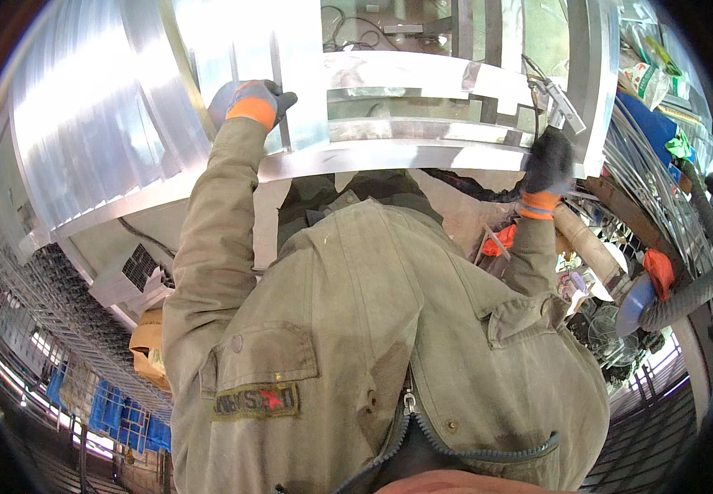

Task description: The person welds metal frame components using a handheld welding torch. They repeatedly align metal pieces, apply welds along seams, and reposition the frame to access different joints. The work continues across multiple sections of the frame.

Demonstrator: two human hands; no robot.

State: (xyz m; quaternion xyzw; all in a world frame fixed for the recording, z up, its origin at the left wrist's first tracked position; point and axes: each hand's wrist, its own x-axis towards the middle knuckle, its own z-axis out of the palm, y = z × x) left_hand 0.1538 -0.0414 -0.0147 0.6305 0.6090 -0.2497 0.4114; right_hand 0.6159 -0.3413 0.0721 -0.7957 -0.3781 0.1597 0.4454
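Observation:
My left hand [251, 103], in a grey glove with an orange cuff, grips the edge of a shiny sheet-metal panel [233, 49] at the upper left. In a dark glove with an orange cuff, my right hand [547, 163] holds a metal tool [560, 103] up against the right end of the sheet-metal frame [406, 152]. Both arms reach up in olive jacket sleeves. The frame's front rail runs between the two hands.
A large ribbed metal sheet [93, 123] fills the left. At the right lie metal rods [652, 181], a cardboard tube [591, 243], bags and an orange glove [659, 272]. Blue crates [118, 412] and wire racks sit lower left.

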